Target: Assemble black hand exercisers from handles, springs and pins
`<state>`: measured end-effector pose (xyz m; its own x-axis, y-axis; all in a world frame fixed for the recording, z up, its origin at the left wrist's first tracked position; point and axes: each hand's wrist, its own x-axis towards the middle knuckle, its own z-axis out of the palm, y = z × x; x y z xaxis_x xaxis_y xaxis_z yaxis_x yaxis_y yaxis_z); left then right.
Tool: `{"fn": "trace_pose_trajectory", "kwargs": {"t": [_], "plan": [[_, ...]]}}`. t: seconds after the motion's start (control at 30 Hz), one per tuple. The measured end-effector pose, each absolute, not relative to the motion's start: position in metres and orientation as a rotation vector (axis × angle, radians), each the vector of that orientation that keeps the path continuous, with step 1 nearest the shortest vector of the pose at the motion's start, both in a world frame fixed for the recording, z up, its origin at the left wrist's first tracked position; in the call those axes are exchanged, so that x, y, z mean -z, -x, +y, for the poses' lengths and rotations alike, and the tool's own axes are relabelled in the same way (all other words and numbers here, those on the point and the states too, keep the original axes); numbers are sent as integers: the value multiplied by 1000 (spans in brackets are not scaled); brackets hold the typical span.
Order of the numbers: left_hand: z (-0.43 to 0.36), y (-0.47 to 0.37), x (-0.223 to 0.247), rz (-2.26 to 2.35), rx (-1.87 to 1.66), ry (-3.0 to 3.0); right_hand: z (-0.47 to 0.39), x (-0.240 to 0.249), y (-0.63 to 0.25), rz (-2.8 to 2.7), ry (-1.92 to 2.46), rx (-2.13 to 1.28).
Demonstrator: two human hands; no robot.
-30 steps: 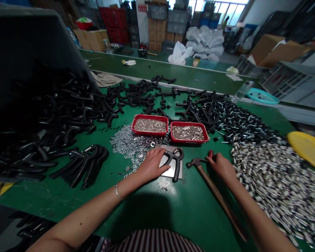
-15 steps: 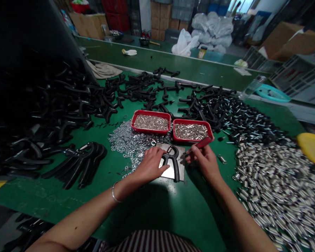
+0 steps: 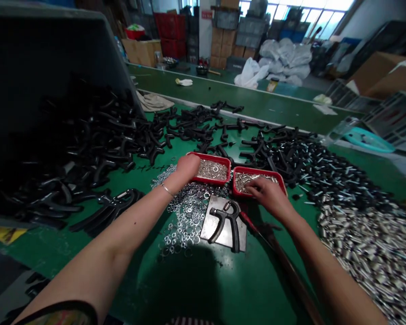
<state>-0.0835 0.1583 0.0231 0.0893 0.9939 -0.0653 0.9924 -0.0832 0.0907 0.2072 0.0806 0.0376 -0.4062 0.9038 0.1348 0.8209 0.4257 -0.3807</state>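
Far left, a gray crate point(image 3: 54, 45), open toward the green worktop point(image 3: 176, 280), with black plastic handles point(image 3: 104, 122) heaped inside and out past its mouth. Lower, a fanned stack of spring-fitted grips point(image 3: 113, 207).

Next, over the left end of the left red tray point(image 3: 219, 181), the left hand point(image 3: 188, 166), with fingertips hidden; cannot tell whether apart, together or clamped on anything. In that tray, a bed of tiny silvery pieces point(image 3: 206, 170), with 1 larger ring point(image 3: 215, 169) on top. Spread in front, loose metal nuts and rings point(image 3: 186, 216).

At center, flat on a metal plate point(image 3: 227, 237), 1 black hand grip point(image 3: 235, 230), legs toward the wearer, coil spring at its upper end. At the plate's right edge, a red-handled screwdriver point(image 3: 246, 221).

Behind, the right red tray point(image 3: 242, 194), full of short metal pins point(image 3: 242, 180). Reaching in there, the right hand point(image 3: 267, 194), with fingertips bunched low among them; cannot tell whether clamped on any.

Farther right, a hammer point(image 3: 291, 266), black-headed bolts point(image 3: 334, 171), heaped coil springs point(image 3: 365, 253) and a turquoise dish point(image 3: 368, 139).
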Motion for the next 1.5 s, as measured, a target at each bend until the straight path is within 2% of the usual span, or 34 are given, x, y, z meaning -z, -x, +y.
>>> {"fn": "trace_pose_trajectory", "kwargs": {"t": [0.1, 0.27, 0.87, 1.03, 1.17, 1.3, 1.5], "plan": [[156, 83, -18, 2058, -38, -2356, 119, -27, -151, -2552, 1296, -126], [148, 80, -10, 2029, -27, -2445, 167, -5, -94, -2649, 1288, -118], [149, 78, 6, 2121, -270, -2337, 171, 17, -99, -2335, 1372, -194], [135, 86, -5, 2035, -505, -2362, 168, 11, -97, -2368, 1347, -226], [93, 83, -8, 1606, -887, -2275, 169, 16, -97, -2376, 1331, -241], [44, 57, 4, 1276, -731, -2195, 172, 22, -98, -2345, 1290, -290], [22, 25, 26, 1325, -525, -2452, 172, 25, -99, -2242, 1254, -389]]}}
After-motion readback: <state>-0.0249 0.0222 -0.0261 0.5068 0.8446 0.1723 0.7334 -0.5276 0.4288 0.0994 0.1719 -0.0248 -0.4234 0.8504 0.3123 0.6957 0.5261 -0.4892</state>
